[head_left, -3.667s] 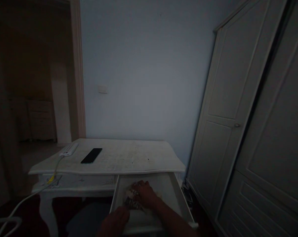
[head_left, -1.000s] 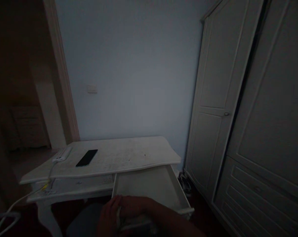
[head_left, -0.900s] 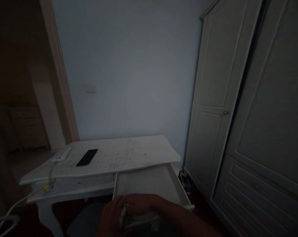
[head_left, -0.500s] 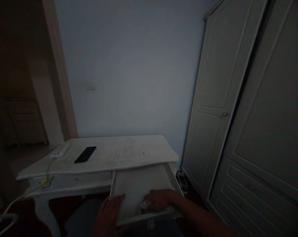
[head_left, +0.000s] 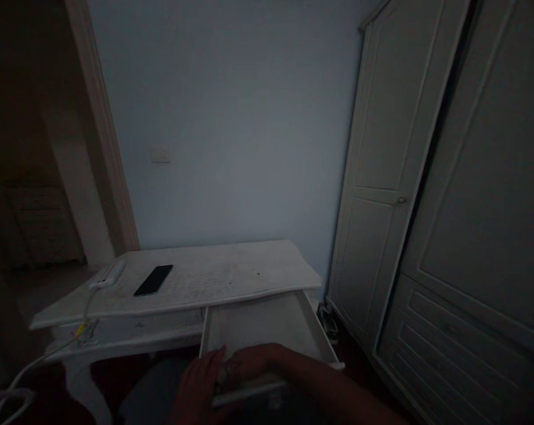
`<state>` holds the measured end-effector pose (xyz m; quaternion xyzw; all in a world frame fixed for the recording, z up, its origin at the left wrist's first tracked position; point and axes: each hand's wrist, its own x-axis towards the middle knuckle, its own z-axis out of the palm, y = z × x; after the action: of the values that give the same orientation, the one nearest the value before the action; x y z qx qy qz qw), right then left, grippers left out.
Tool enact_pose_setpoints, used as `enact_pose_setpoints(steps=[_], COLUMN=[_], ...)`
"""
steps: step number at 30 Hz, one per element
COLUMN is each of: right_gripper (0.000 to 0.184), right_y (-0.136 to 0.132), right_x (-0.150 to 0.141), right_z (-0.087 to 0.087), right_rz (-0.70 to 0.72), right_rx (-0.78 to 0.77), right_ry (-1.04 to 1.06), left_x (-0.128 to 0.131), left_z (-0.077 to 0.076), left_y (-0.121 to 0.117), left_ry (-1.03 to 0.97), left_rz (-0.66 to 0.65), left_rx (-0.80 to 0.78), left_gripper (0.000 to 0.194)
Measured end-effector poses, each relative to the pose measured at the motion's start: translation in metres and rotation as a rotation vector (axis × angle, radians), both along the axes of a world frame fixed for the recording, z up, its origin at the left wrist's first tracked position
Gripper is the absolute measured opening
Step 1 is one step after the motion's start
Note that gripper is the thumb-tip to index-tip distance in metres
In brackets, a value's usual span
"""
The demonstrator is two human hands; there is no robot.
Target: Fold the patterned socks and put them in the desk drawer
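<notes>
A white drawer [head_left: 267, 321] is pulled out from the right part of a white desk [head_left: 231, 260]. My left hand [head_left: 198, 381] grips the drawer's front left corner, fingers lying over its side wall. Inside the drawer, my right hand [head_left: 251, 363] is closed around a crumpled pale cloth [head_left: 223, 376], mostly hidden under the fingers. The cloth is pressed down in the front left corner, close beside my left hand. My right forearm crosses over the drawer's front edge.
A dark phone [head_left: 154, 280] and a white power strip [head_left: 108, 274] lie on the desk's left side, with a white cable [head_left: 41, 359] hanging off. A wardrobe [head_left: 373, 177] stands at right. Shoes [head_left: 327, 323] sit on the floor beside the desk.
My right hand has moved left with the cloth, from the drawer's front middle to its front left corner. My left hand stays on the drawer.
</notes>
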<state>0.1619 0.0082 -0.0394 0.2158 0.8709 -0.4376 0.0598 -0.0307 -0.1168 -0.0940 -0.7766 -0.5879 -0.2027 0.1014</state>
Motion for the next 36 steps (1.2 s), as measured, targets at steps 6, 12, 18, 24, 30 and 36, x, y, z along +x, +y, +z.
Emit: enact_pose_setpoints(steps=[6, 12, 18, 24, 30, 36], right_gripper=[0.048, 0.045, 0.044, 0.037, 0.031, 0.029], right_y=[0.010, 0.006, -0.001, -0.009, -0.013, -0.012], right_x=[0.106, 0.118, 0.064, 0.010, -0.005, -0.005], right_z=[0.026, 0.025, 0.016, 0.008, 0.005, 0.005], right_rz=[-0.105, -0.119, -0.008, 0.068, 0.106, 0.127], right_rx=[0.051, 0.149, 0.234, 0.376, 0.493, 0.541], right_ry=[-0.301, -0.280, -0.181, -0.224, -0.133, -0.217], left_x=[-0.002, 0.002, -0.001, 0.005, 0.004, 0.000], left_z=[0.001, 0.013, 0.013, 0.017, 0.013, 0.008], left_y=[-0.001, -0.002, -0.002, -0.005, -0.005, -0.002], left_ry=[-0.009, 0.004, 0.032, 0.022, -0.004, -0.018], left_rz=[0.001, 0.003, -0.040, -0.009, -0.027, -0.030], left_rx=[-0.131, -0.199, -0.158, -0.136, -0.104, -0.085], left_gripper=[0.079, 0.072, 0.069, 0.070, 0.071, 0.074])
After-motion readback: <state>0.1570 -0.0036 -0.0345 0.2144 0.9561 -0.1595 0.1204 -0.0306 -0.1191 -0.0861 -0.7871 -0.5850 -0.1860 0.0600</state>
